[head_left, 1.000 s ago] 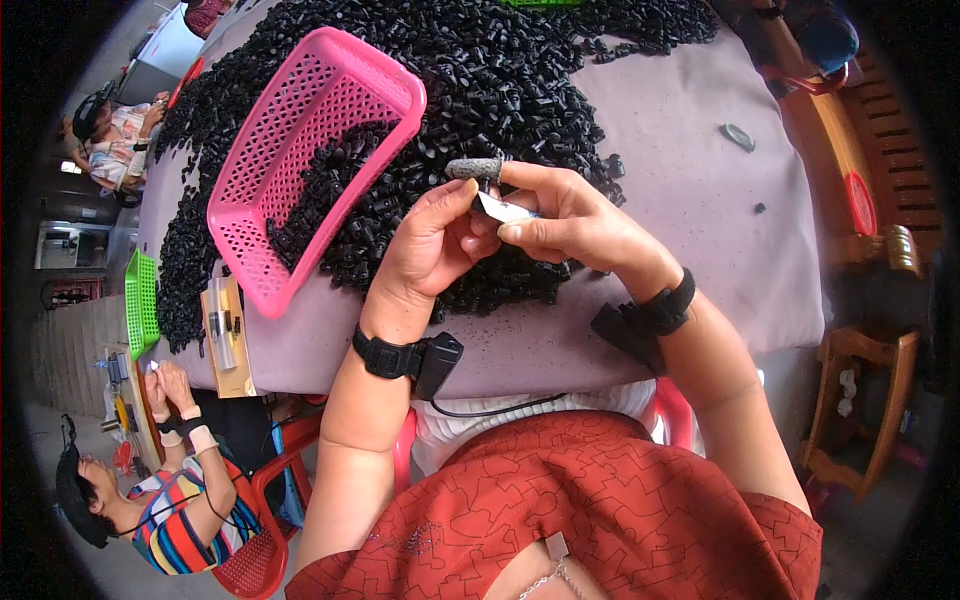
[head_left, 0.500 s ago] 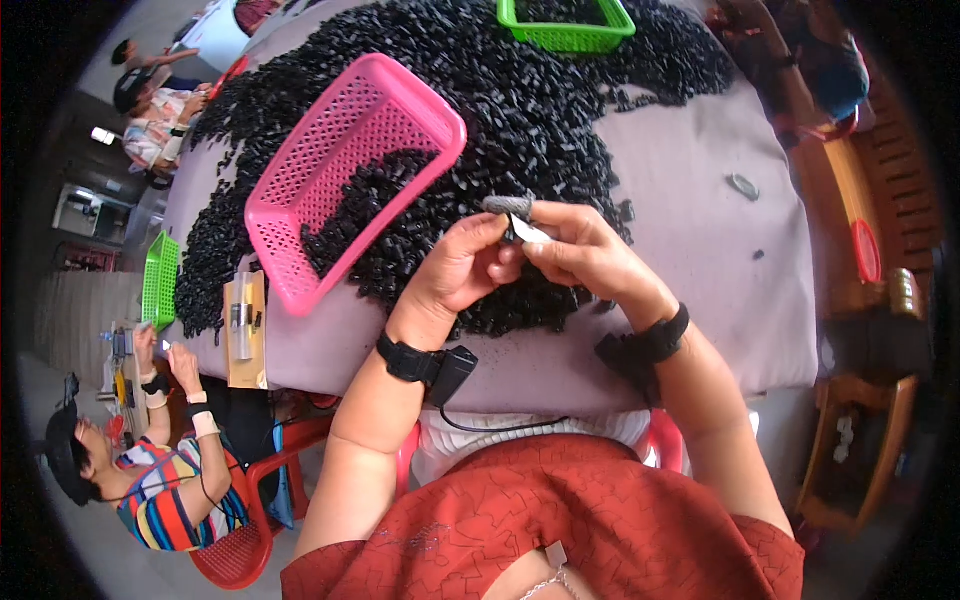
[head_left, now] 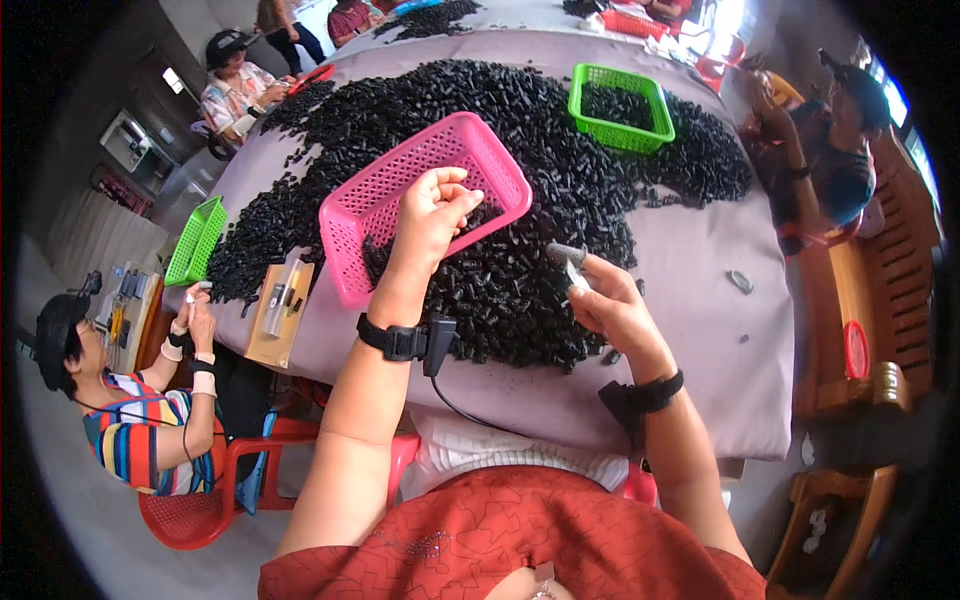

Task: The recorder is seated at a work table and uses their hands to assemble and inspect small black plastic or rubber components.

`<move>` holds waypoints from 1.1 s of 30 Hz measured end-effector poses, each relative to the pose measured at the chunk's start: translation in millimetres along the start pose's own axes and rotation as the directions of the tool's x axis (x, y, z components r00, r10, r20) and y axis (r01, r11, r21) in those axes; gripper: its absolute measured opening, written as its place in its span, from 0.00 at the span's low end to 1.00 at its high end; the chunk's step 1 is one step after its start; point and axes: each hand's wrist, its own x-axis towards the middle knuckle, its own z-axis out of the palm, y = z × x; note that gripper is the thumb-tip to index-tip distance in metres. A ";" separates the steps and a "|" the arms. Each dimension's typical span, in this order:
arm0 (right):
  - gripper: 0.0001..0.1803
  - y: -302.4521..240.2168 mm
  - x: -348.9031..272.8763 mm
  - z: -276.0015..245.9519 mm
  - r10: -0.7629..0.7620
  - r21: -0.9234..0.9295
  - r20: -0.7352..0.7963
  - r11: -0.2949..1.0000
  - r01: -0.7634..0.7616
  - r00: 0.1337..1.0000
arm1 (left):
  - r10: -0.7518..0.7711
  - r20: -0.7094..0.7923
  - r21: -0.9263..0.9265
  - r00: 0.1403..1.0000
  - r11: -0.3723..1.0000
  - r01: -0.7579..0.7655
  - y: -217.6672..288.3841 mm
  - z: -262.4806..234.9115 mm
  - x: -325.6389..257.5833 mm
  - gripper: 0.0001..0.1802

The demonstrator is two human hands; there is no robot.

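Observation:
My left hand [head_left: 437, 212] is raised over the pink basket [head_left: 513, 178], its fingers curled together; whatever they pinch, if anything, is too small to make out. Black pieces partly fill that tilted basket. It rests on a wide heap of small black plastic-looking pieces [head_left: 490, 315]. Over the heap's right edge, my right hand [head_left: 612, 303] pinches a small white, blade-like piece [head_left: 576, 278] between thumb and forefinger. A grey cover [head_left: 567, 254] sits on the forefinger's tip. Both wrists wear black straps.
A green basket [head_left: 652, 140] stands on the heap at the far right, another green basket [head_left: 196, 243] at the left edge. Beside the heap lies a tan board [head_left: 270, 335] with a clear strip. Co-workers sit left, right and at the far side. A grey scrap [head_left: 739, 282] lies on the cloth.
My hands have parted: the left moved up and left over the pink basket, the right shifted right and down with the white piece. The view has tilted up, showing more of the far table.

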 end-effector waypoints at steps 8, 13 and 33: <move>0.18 -15.1 -37.0 19.4 -0.192 -0.124 -0.359 0.980 0.157 0.914 | 0.272 0.656 -0.394 0.704 0.919 0.013 154.1 47.9 -113.6 0.14; 0.21 -12.4 -67.3 -5.9 -0.078 -0.195 -0.341 0.981 0.011 0.937 | 0.694 0.704 -0.674 0.152 0.720 -0.165 201.9 48.7 -174.1 0.15; 0.19 -15.8 -109.1 11.5 -0.145 -0.218 -0.384 0.974 0.062 0.912 | 0.895 0.326 -0.909 0.306 0.385 -0.158 176.8 84.7 -219.7 0.18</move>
